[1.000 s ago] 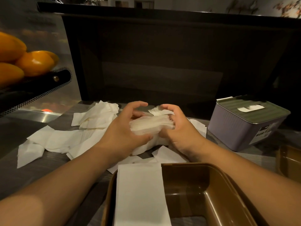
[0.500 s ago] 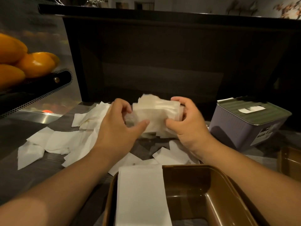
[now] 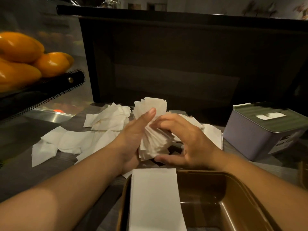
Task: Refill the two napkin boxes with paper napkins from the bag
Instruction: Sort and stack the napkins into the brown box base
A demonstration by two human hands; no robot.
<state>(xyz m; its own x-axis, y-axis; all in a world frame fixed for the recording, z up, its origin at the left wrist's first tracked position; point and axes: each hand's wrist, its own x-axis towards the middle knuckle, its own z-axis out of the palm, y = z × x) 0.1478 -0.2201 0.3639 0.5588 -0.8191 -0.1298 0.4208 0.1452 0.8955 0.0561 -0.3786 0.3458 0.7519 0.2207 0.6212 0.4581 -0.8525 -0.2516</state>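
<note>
My left hand (image 3: 133, 135) grips a thick stack of white paper napkins (image 3: 154, 140) held on edge above the counter, thumb pressed against its top. My right hand (image 3: 185, 140) is at the stack's right side, fingers curled onto the fanned edges and thumb stretched out below it. An open brown napkin box (image 3: 233, 197) sits nearest me with a neat pile of napkins (image 3: 155, 200) in its left half. A purple napkin box (image 3: 260, 137) with a green slotted lid stands shut at the right, a napkin showing in its slot.
Loose napkins (image 3: 70, 142) lie scattered over the dark counter to the left and behind my hands. A perforated black tray (image 3: 41, 90) of orange fruit (image 3: 50, 64) overhangs the left side. A dark panel rises behind the counter. Another brown container edge (image 3: 304, 174) shows at far right.
The napkin stack was gathered from the counter, lifted, and turned from lying flat to standing on edge. My left thumb moved on top of it; my right hand shifted to the fanned side.
</note>
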